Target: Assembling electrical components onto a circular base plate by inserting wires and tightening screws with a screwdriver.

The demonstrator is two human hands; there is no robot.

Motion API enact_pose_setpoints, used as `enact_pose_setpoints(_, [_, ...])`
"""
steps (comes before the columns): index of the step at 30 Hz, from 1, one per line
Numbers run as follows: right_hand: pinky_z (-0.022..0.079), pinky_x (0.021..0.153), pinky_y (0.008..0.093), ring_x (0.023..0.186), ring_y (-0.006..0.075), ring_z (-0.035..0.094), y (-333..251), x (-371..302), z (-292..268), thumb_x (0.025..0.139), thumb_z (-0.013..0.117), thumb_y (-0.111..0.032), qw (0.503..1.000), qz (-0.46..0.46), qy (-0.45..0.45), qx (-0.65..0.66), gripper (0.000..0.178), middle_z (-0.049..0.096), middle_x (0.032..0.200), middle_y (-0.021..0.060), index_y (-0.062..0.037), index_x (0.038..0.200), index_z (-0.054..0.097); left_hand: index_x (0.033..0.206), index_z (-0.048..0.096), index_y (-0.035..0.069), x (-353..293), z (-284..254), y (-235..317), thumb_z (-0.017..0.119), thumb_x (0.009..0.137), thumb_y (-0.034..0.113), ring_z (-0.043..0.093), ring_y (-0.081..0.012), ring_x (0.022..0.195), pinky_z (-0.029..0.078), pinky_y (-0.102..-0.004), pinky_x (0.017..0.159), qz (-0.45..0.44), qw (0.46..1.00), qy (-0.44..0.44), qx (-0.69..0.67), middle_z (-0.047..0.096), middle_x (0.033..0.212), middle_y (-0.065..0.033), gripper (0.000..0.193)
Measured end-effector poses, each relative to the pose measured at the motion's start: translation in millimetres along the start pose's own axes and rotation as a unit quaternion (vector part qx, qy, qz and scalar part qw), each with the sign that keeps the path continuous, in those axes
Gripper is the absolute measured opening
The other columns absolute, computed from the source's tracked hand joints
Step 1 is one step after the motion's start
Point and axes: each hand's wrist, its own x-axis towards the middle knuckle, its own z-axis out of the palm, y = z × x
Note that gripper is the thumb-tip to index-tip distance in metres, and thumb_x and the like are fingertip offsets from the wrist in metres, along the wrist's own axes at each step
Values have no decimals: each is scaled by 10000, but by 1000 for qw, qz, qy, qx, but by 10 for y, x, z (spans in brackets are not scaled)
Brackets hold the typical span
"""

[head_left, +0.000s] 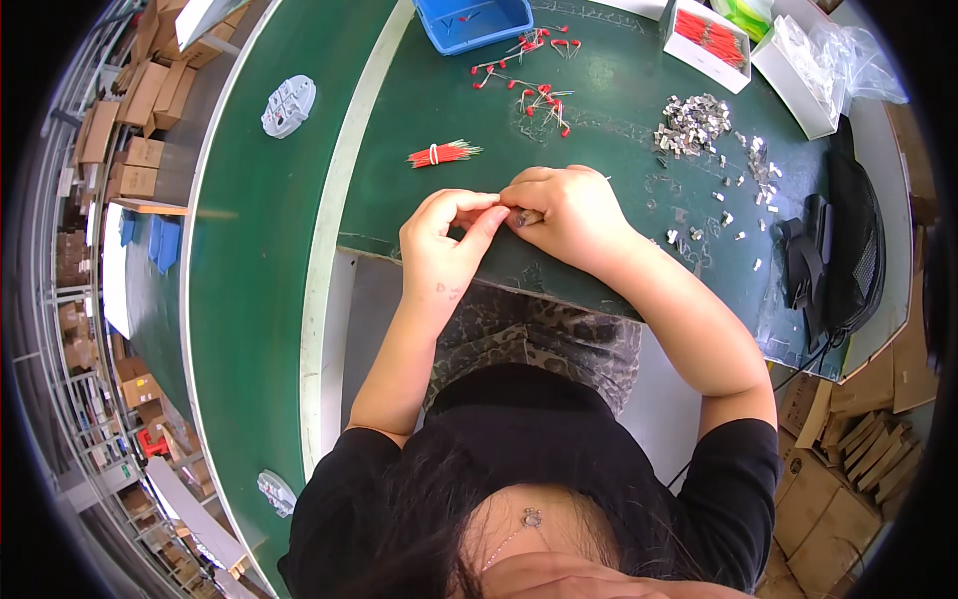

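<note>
Just above the near edge of the green table, my left hand (446,232) and my right hand (567,212) meet fingertip to fingertip. Both are closed in a pinch. Whatever lies between the fingers is too small and too covered to name. Beyond my left hand lies a bundle of red wires (451,152) with a white band round it. Farther off, bent pieces of wire with red ends (544,98) are scattered loosely. To the right of my right hand is a heap of small silvery metal parts (691,127), several strewn toward me.
At the far edge stand a blue bin (477,40), a white box of red wires (707,42) and a white box (798,85) with clear plastic bags. A black mesh bag (856,240) lies at right. Left runs a green belt (254,280) carrying grey plastic pieces (289,106).
</note>
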Motion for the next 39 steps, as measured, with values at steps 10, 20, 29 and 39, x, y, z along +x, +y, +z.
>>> enact_pose_setpoints(10, [535, 657, 369, 754, 224, 694, -31, 25, -65, 756, 748, -157, 999, 35, -6, 8, 103, 711, 840, 27, -103, 844, 749, 928, 714, -11, 137, -51, 134, 744, 846, -26, 657, -118, 740, 539, -252, 686, 22, 997, -23, 70, 686, 896, -64, 89])
enact_pose_setpoints(20, [550, 649, 361, 766, 228, 701, -6, 36, -74, 752, 761, -155, 997, 31, -59, 26, 105, 721, 863, 25, -115, 850, 761, 924, 722, -12, 268, -257, 101, 733, 846, -40, 662, -135, 779, 540, -265, 735, -3, 988, -150, 25, 674, 916, -65, 84])
enact_pose_setpoints(29, [547, 649, 360, 772, 232, 701, 23, 35, -45, 771, 760, -170, 999, 18, -43, 24, 102, 725, 847, 31, -118, 859, 762, 908, 710, -11, 195, -182, 1, 743, 850, -25, 663, -127, 776, 532, -254, 730, 3, 995, -103, 1, 674, 902, -61, 69])
enact_pose_setpoints(39, [535, 661, 294, 738, 178, 714, -186, 106, -249, 841, 789, -153, 985, 131, -42, 102, 151, 722, 837, 91, -71, 963, 752, 946, 690, -7, 415, -274, 210, 722, 893, -2, 674, -115, 837, 540, -257, 765, -47, 984, -136, -105, 700, 913, -56, 63])
